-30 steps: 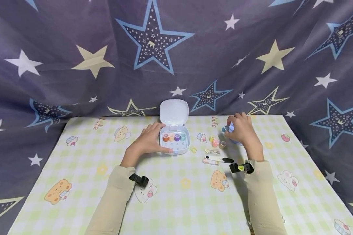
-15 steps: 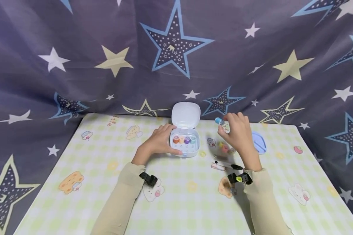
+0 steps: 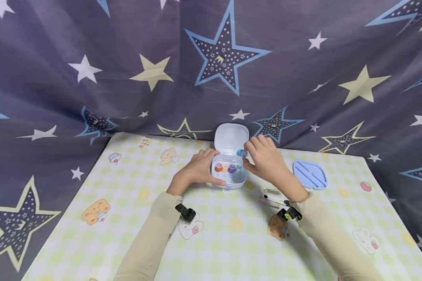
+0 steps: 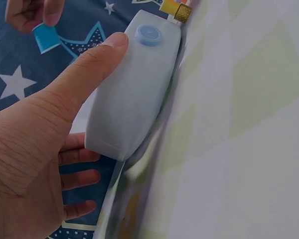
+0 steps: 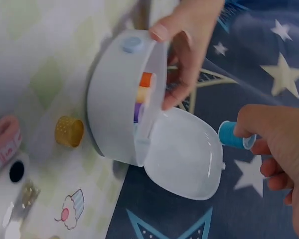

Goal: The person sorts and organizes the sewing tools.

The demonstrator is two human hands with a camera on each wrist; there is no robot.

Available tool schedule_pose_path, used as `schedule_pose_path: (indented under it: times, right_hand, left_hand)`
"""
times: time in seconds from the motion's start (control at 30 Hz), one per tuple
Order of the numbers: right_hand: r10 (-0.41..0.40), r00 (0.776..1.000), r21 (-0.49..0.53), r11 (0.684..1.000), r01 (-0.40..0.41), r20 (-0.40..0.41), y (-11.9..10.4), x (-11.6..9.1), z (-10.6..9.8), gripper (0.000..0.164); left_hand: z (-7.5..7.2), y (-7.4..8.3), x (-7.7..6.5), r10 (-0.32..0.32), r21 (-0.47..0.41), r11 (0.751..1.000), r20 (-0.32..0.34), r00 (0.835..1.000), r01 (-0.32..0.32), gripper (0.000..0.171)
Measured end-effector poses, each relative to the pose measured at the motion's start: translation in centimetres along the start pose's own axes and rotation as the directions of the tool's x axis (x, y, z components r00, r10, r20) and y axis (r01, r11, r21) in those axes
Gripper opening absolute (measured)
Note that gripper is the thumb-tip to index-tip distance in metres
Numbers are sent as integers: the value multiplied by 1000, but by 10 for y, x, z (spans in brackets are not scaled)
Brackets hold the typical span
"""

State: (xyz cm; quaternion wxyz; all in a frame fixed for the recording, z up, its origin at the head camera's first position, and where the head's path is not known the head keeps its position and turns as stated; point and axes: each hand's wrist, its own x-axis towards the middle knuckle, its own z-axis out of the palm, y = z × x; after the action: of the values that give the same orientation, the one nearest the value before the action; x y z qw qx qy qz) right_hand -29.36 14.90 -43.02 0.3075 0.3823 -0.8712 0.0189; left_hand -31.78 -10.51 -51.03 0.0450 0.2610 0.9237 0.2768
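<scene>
the left hand (image 3: 198, 168) grips the open box (image 5: 112, 99), likely to keep it steady. the right hand (image 3: 267, 162) pinches a blue spool (image 5: 230, 133) near the lid (image 5: 182, 154), by one end, maybe to leave the other end free.

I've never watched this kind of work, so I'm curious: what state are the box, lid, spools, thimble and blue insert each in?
Box: open, gripped by the left fingers
Lid: swung back
Blue spool: held up, pinched by the right fingers
Four spools: upright, in a row inside
Thimble: on the table, untouched
Blue insert: on the table, untouched
</scene>
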Motion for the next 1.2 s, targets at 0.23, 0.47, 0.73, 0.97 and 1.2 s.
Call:
schedule_pose_path:
  times: [0.23, 0.47, 0.73, 0.97, 1.2]
  right_hand:
    - [-106, 983, 87, 992, 93, 150, -6, 14, 2, 26]
    - [-201, 953, 82, 979, 187, 228, -11, 21, 8, 28]
    - [-261, 918, 73, 965, 251, 298, -22, 28, 17, 32]
    - [-289, 894, 71, 957, 282, 343, -29, 34, 28, 33]
    - [-300, 879, 76, 953, 294, 370, -33, 36, 37, 31]
  left_hand:
    - [2, -1, 0, 4, 35, 999, -17, 1000, -3, 113]
    - [3, 0, 0, 4, 52, 999, -21, 1000, -3, 113]
    - [2, -1, 1, 10, 69, 998, -3, 1000, -10, 113]
    - [1, 2, 0, 25, 73, 997, -5, 1000, -24, 114]
    - [1, 3, 1, 3, 129, 992, 3, 1000, -3, 114]
